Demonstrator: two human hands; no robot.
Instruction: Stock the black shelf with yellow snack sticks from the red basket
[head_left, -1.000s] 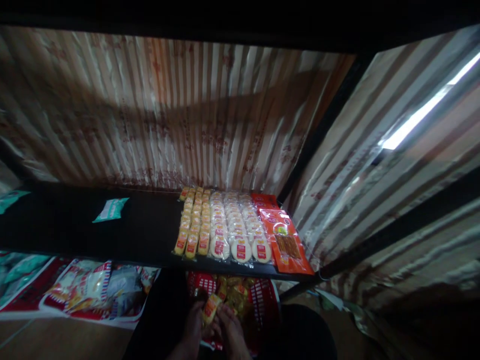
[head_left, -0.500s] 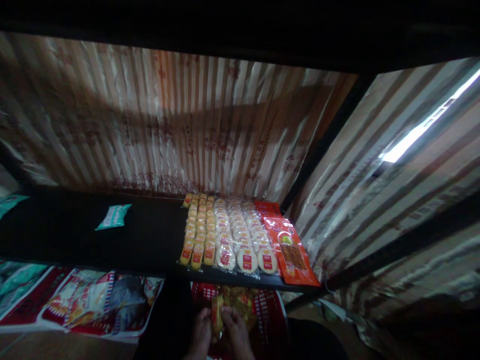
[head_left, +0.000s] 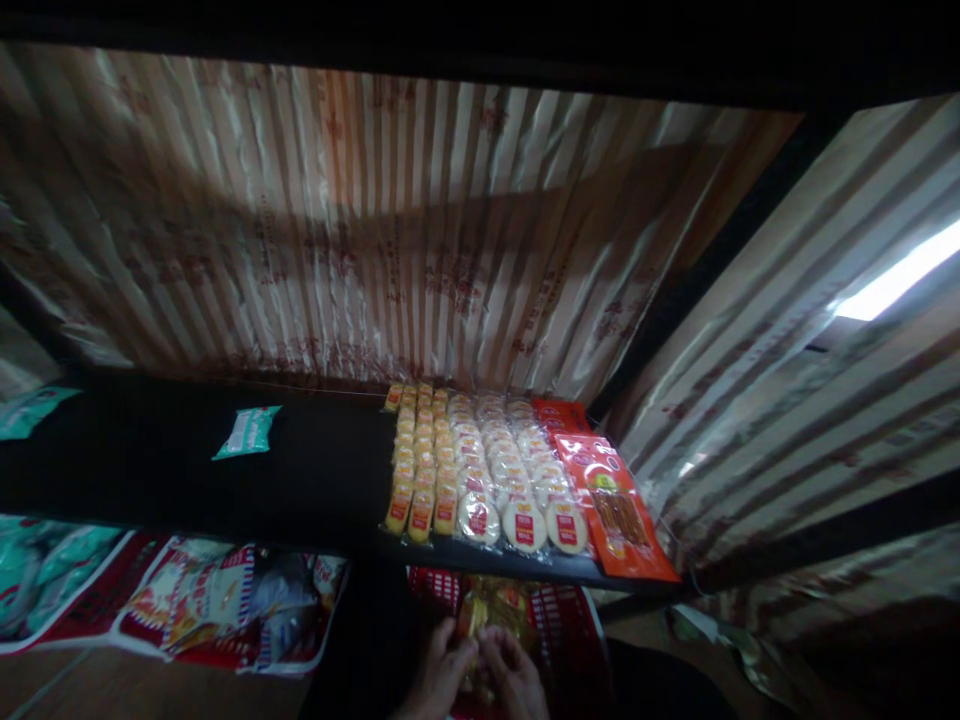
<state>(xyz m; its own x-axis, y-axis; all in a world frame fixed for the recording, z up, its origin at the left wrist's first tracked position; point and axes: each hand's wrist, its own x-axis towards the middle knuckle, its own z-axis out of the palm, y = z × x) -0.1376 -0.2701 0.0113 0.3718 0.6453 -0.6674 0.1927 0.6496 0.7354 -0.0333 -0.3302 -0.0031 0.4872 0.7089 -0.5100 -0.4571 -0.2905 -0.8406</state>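
Low in the head view, below the front edge of the black shelf, my left hand [head_left: 441, 672] and my right hand [head_left: 514, 672] are close together. Their fingers are closed on a small yellow snack packet [head_left: 472, 612], dim and partly hidden by the fingers. Beneath it, a red-and-white container [head_left: 574, 625] holds more yellow wrapped snacks [head_left: 517, 602]. On the shelf above my hands stand rows of yellow wrapped snacks [head_left: 421, 505] and white round crackers [head_left: 525, 525]. An orange snack pouch [head_left: 619, 510] lies at their right.
A teal packet [head_left: 251, 432] lies on the black shelf [head_left: 322, 480], with another teal packet [head_left: 34, 412] at far left. Below stand a red-and-white container of mixed bags [head_left: 199, 595] and one with teal packets [head_left: 75, 555]. A dark post [head_left: 712, 255] rises at right.
The view has shifted, so the shelf goods appear further right. The yellow packet stood more upright between my hands before; now my fingers have come closer together at its near end.
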